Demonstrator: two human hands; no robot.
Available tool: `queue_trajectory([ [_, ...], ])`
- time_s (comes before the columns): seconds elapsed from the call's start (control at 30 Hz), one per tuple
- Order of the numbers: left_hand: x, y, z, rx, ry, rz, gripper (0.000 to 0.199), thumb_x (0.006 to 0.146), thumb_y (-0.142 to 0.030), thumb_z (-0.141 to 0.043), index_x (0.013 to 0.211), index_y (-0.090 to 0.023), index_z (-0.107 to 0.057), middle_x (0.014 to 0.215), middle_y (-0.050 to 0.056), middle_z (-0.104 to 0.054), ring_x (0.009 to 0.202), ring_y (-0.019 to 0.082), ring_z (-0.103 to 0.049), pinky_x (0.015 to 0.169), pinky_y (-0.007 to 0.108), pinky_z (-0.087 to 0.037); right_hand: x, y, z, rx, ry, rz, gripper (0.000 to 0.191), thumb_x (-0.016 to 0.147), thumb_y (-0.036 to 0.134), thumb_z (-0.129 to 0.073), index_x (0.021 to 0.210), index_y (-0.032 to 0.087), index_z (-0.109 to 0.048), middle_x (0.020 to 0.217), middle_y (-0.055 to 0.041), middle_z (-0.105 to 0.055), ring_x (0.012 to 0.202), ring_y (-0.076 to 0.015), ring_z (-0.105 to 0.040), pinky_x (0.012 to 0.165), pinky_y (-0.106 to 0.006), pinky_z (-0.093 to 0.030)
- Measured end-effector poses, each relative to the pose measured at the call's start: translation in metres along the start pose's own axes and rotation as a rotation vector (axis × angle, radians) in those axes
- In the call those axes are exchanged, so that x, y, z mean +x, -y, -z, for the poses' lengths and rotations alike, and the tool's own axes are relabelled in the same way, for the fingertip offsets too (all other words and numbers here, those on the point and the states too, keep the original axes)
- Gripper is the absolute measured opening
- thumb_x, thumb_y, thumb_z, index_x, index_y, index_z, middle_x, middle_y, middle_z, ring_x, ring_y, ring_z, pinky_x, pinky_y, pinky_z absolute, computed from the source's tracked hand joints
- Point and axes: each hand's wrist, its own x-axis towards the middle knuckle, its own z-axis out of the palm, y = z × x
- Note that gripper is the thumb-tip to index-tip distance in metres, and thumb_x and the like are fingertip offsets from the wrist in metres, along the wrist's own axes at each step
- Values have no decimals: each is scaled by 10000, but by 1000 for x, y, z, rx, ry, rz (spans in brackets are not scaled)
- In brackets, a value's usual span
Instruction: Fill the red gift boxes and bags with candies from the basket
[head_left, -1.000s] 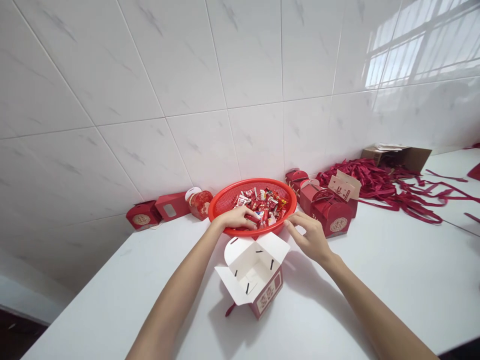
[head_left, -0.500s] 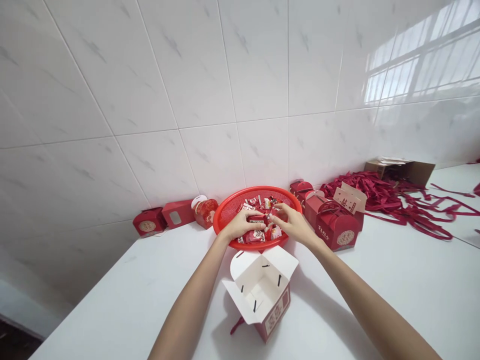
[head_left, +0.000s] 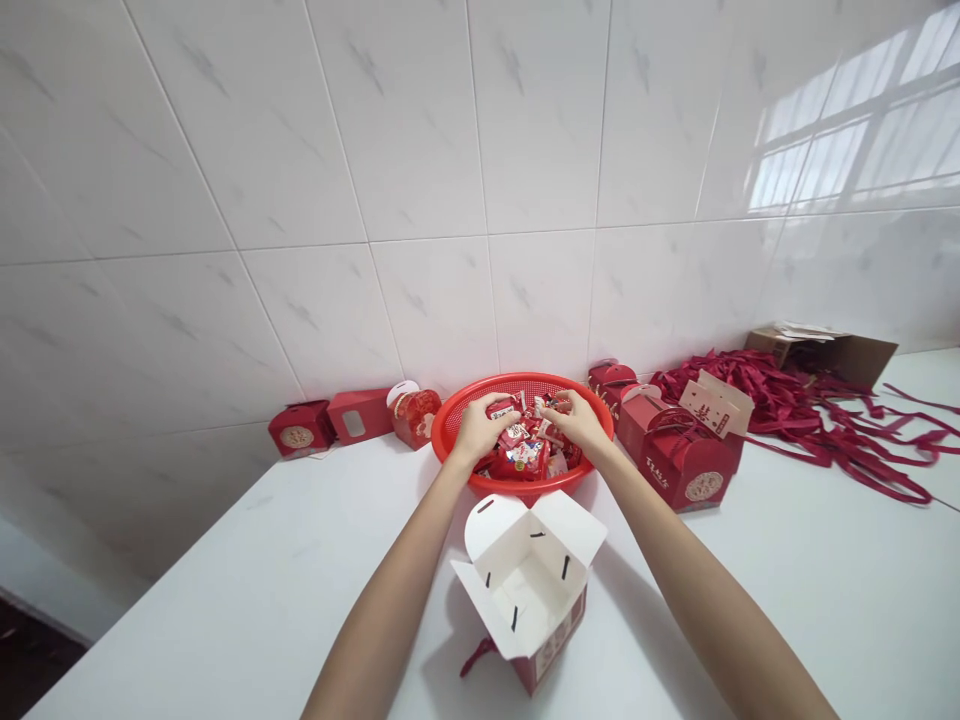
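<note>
A red plastic basket [head_left: 480, 483] holds a heap of wrapped candies [head_left: 525, 460], mostly red with some white. My left hand [head_left: 478, 430] reaches over its left side, fingers closed around a red-wrapped candy [head_left: 501, 408]. At the right side, my right hand [head_left: 579, 422] pinches a small white-and-red candy [head_left: 541, 406] between thumb and fingertips. Directly in front of the basket stands a gift box [head_left: 529, 585] with its flaps spread. Its white inside shows black slits and no candies, and a dark red ribbon [head_left: 478, 655] sticks out at its lower left.
Closed red gift boxes [head_left: 300, 430] line the tiled wall on the left. More red boxes [head_left: 694, 465] stand right of the basket. Beyond them lies a pile of dark red ribbons [head_left: 742, 390], with a brown carton [head_left: 855, 358] behind.
My hands have moved apart within the basket, left hand toward the left rim. A larger red packet now shows between them. The view has shifted slightly; the open box stays in place.
</note>
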Motion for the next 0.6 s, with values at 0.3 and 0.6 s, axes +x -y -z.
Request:
queue_trajectory([
  [0.3,-11,-8,-8,-61,95,-140,328,868,-299,-640,1171,-178,-675,1237,94,-705,1128,244,-665,1008,379,-515,-16,10,3,114,512,-109,443,563,252,-897,953,166,-707,697,0,-726,637,-167,-687,557,-252,-550],
  [0.6,-9,-10,-7,-16,142,-88,261,888,-225,-497,969,-177,-740,1088,60,-757,1057,237,-671,1009,369,-494,-18,15,5,155,290,-122,139,626,113,-696,751,175,-701,619,41,-636,553,-105,-584,440,-177,-464],
])
